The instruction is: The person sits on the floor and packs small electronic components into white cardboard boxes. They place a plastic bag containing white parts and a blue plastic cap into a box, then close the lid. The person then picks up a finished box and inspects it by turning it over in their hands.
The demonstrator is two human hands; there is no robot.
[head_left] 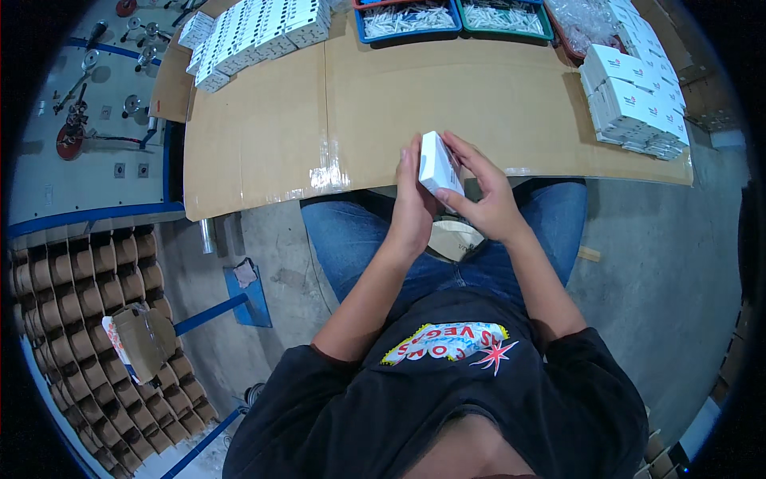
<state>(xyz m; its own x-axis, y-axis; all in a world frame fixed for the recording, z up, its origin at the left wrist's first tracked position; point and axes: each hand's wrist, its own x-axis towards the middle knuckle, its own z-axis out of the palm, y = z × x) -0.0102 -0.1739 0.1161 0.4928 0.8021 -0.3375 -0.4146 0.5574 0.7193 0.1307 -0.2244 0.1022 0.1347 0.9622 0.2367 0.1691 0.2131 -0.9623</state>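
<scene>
Between my two hands, just past the table's near edge, is a small white box [437, 166], tilted and held above my lap. My left hand [412, 199] is closed against its left side, fingers pointing away from me. On the other side my right hand [487, 195] grips it, with the thumb near the lower end and the fingers at the far end. The box's right face is partly hidden by my right hand. Similar white boxes stand in a stack [638, 104] at the table's right.
Cardboard covers the table [383, 104]. More white boxes [263, 36] stand in rows at the far left. A blue tray [408, 36] and a green tray [511, 36] hold small white pieces. Clear plastic bags [586, 24] lie beside them. A divided cardboard rack [88, 279] is at the left.
</scene>
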